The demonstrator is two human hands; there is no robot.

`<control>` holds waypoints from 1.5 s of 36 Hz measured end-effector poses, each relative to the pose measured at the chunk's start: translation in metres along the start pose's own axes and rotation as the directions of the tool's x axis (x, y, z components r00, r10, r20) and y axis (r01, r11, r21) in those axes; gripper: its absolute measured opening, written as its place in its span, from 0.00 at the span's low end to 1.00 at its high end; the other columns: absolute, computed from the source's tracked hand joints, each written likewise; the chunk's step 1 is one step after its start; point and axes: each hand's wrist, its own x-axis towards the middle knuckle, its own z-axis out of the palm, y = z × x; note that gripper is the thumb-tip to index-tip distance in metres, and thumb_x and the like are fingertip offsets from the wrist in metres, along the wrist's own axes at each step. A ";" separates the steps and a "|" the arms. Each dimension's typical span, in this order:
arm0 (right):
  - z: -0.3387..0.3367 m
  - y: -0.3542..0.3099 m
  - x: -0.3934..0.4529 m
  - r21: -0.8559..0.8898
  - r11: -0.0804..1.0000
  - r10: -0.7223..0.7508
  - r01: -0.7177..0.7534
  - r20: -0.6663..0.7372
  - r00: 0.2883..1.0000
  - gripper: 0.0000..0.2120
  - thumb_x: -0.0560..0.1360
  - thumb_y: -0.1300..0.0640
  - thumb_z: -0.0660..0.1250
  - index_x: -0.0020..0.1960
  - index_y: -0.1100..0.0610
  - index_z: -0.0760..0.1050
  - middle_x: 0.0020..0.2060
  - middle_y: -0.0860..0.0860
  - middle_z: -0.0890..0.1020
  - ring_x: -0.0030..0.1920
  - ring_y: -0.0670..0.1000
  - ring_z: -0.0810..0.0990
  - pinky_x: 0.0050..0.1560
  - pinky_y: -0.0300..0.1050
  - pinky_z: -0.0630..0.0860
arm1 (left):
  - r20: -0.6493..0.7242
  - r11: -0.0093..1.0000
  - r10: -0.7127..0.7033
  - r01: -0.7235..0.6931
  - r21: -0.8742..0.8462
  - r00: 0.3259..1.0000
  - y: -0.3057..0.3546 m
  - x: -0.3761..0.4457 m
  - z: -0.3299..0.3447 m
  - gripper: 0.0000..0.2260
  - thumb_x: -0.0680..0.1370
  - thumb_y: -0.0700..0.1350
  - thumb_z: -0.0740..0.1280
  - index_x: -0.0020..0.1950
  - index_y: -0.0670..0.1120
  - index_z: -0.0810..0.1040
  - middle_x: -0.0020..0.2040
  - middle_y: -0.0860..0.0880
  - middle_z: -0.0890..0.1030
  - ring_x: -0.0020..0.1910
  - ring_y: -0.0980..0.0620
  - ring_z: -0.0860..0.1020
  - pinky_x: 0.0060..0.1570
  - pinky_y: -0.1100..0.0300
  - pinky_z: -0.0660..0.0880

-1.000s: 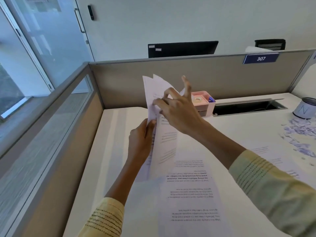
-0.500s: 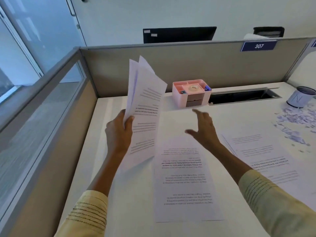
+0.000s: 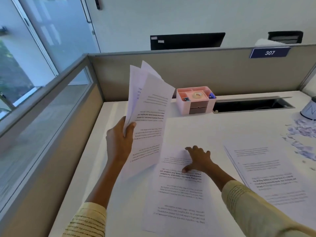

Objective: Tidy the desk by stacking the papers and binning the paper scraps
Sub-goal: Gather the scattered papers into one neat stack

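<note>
My left hand (image 3: 118,142) holds a fanned bunch of printed sheets (image 3: 150,113) upright above the left part of the white desk (image 3: 213,127). A single printed sheet (image 3: 177,199) lies flat in front of me, text upside down. My right hand (image 3: 198,159) rests on that sheet's far end, fingers spread and pressing down, thumb on the text. Another printed sheet or thin pile (image 3: 266,175) lies flat to the right. Small torn paper scraps (image 3: 302,135) are scattered at the desk's right edge.
A pink desk organiser (image 3: 195,100) with a tape roll stands at the back centre. Beside it is an open cable slot (image 3: 253,105). A grey-white cup-like container (image 3: 310,110) stands at the far right. Beige partition walls (image 3: 205,74) close the desk at the back and left.
My right hand let go of the held sheets and dropped onto the flat sheet in front of me. The left hand kept the bunch and tilted it to the left.
</note>
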 end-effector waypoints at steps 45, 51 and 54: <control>-0.120 0.097 -0.017 0.974 0.195 0.563 0.118 -0.210 0.799 0.15 0.72 0.54 0.71 0.53 0.62 0.73 0.51 0.59 0.79 0.48 0.59 0.79 0.46 0.52 0.79 | -0.200 0.768 -0.606 0.500 -0.400 0.770 -0.030 -0.065 0.063 0.11 0.80 0.43 0.64 0.62 0.48 0.74 0.58 0.44 0.79 0.56 0.42 0.78 0.55 0.46 0.76; -0.113 0.067 -0.025 0.938 -0.322 0.377 0.125 0.006 0.926 0.14 0.75 0.68 0.65 0.60 0.68 0.71 0.54 0.60 0.79 0.51 0.61 0.79 0.40 0.53 0.82 | -0.018 0.590 -0.736 0.627 -0.509 0.677 -0.042 -0.095 0.078 0.12 0.81 0.41 0.61 0.65 0.46 0.72 0.58 0.44 0.77 0.53 0.42 0.77 0.53 0.47 0.74; -0.092 0.044 -0.032 0.945 -0.323 0.307 0.047 0.058 0.950 0.16 0.75 0.69 0.65 0.62 0.68 0.71 0.55 0.60 0.78 0.52 0.61 0.78 0.41 0.52 0.80 | 0.039 0.502 -0.787 0.677 -0.539 0.615 -0.043 -0.105 0.090 0.15 0.81 0.40 0.61 0.68 0.41 0.71 0.59 0.42 0.77 0.51 0.43 0.75 0.54 0.49 0.73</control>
